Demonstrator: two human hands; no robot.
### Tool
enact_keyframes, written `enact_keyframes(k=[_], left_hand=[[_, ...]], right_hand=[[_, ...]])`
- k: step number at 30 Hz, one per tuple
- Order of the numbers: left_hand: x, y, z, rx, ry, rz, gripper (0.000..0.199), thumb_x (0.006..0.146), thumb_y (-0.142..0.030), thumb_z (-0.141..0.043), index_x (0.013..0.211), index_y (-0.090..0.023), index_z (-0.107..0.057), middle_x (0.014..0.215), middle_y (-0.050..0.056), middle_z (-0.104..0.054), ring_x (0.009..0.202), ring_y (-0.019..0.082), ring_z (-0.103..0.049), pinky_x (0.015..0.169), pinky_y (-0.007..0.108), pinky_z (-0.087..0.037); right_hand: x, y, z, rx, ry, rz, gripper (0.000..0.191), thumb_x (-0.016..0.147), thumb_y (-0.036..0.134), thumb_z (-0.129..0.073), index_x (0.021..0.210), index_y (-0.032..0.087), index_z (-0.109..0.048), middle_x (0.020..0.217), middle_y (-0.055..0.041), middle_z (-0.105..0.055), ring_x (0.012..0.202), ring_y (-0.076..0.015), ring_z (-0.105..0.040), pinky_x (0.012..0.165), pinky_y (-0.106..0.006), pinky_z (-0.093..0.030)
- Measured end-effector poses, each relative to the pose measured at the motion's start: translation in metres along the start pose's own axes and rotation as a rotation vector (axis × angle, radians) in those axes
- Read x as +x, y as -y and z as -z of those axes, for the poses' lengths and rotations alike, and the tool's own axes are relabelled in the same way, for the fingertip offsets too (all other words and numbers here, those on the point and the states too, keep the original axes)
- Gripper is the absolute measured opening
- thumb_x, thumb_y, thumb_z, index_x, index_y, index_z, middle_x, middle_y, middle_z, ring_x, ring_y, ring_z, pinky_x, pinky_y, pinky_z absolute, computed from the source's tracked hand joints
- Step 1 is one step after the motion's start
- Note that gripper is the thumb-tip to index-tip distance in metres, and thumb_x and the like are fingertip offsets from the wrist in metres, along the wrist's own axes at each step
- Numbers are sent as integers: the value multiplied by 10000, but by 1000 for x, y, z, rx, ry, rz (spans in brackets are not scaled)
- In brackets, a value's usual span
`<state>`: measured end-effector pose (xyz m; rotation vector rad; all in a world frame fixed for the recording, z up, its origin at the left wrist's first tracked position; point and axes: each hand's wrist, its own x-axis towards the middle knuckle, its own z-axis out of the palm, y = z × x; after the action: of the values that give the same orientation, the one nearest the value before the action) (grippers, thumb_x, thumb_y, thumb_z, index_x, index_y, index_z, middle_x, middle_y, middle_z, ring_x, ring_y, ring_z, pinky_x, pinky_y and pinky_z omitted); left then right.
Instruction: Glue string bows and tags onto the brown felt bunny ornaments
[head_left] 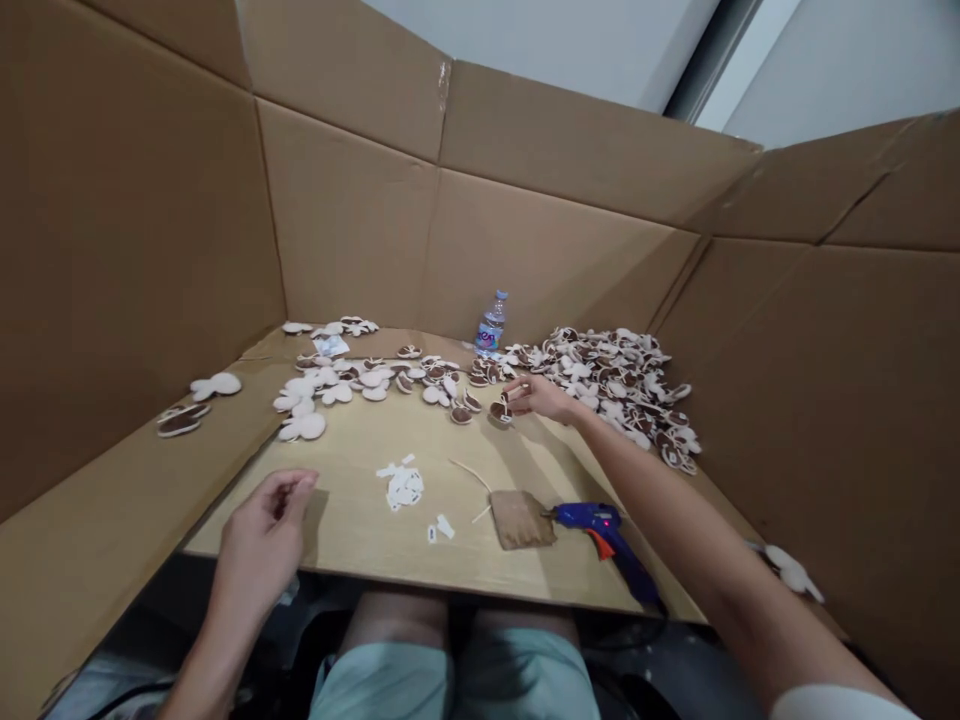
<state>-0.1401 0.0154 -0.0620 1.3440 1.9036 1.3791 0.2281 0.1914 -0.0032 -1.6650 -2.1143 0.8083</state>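
My right hand [536, 397] reaches over the table's middle, its fingers pinched on a small brown and white piece [501, 409] with a white label on it. Near the table's left front edge is my left hand [270, 520], thumb and fingers drawn together; whether anything tiny is between them cannot be made out. Small white labels [405, 487] lie in a pile between the hands, with a few loose ones nearer me. A blue glue gun [592, 516] rests under my right forearm, its nozzle at a brown pad [521, 520].
A large heap of brown and white pieces [615, 375] fills the back right. More white pieces [304, 425] spread along the back left. A water bottle [491, 325] stands at the back. Cardboard walls [555, 250] enclose the table [360, 540] on three sides.
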Motion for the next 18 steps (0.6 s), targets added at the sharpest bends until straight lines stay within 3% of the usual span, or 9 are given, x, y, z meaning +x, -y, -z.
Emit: enact_keyframes(k=[5, 11, 15, 18], left_hand=[[1, 4, -6, -136, -4, 55, 354, 780, -564, -565, 781, -210, -577, 684, -4, -645, 691, 198, -621, 700, 295, -476], [3, 15, -7, -72, -3, 161, 381, 779, -578, -589, 795, -199, -622, 786, 26, -682, 796, 217, -634, 748, 323, -489], [8, 30, -11, -173, -71, 140, 401, 634, -486, -771, 873, -210, -605, 810, 12, -669, 762, 196, -631, 646, 265, -512], [9, 33, -10, -175, -61, 143, 375, 684, -510, -730, 884, -211, -621, 772, -1, -659, 681, 156, -609, 583, 227, -491]], right_hand=[[2, -12, 20, -34, 9, 17, 196, 865, 191, -627, 1050, 132, -650, 805, -30, -728, 702, -131, -674, 673, -241, -542], [26, -21, 46, -275, -72, -24, 270, 927, 333, -565, 1145, 178, -596, 1181, -78, -608, 999, -200, -621, 847, -396, -533], [42, -4, 27, -342, -4, 111, 375, 820, 320, -696, 1161, 181, -625, 1193, -90, -648, 1012, -228, -635, 862, -331, -500], [47, 14, -5, -355, 95, 248, 631, 663, 316, -818, 1241, 205, -594, 1205, -81, -663, 960, -217, -654, 787, -269, -490]])
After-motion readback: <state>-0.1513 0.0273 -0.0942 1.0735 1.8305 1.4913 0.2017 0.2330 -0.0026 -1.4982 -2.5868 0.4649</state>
